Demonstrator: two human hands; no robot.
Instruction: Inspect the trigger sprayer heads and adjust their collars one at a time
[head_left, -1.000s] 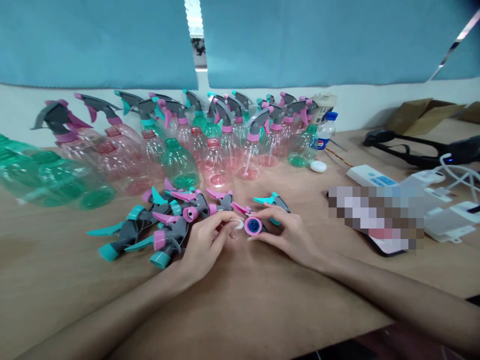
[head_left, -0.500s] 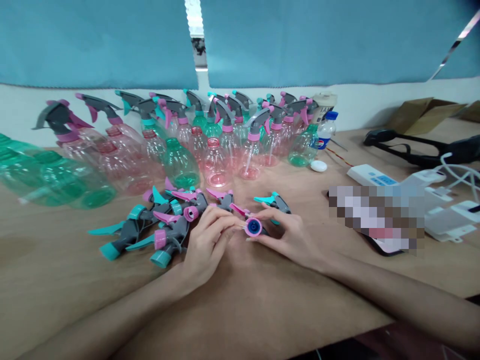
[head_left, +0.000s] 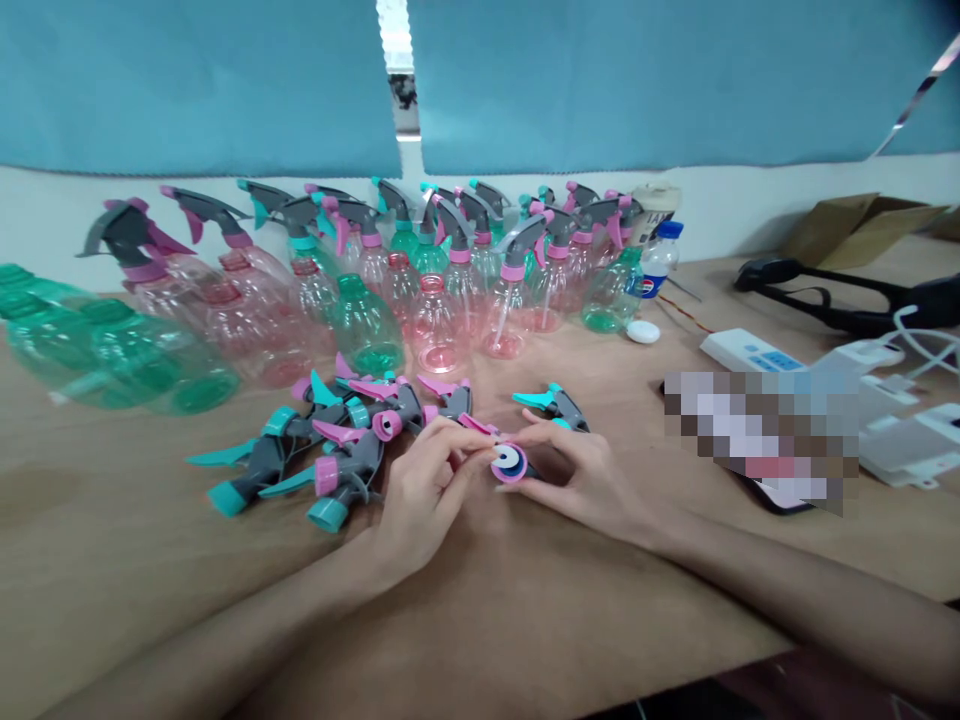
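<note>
From where I stand, the left hand point(head_left: 424, 485) pinches a white ring point(head_left: 513, 455) narrowly between its fingers, and the ring now covers part of the open mouth of the pink-collared spray head point(head_left: 511, 481). Half a second ago that mouth showed its dark blue inside uncovered. The right hand point(head_left: 589, 480) still grips the collar with curved fingers, above the near middle of the worktop point(head_left: 525, 610). Loose spray heads point(head_left: 266, 460) lie to the left, and bottles point(head_left: 367, 325) stand beyond.
</note>
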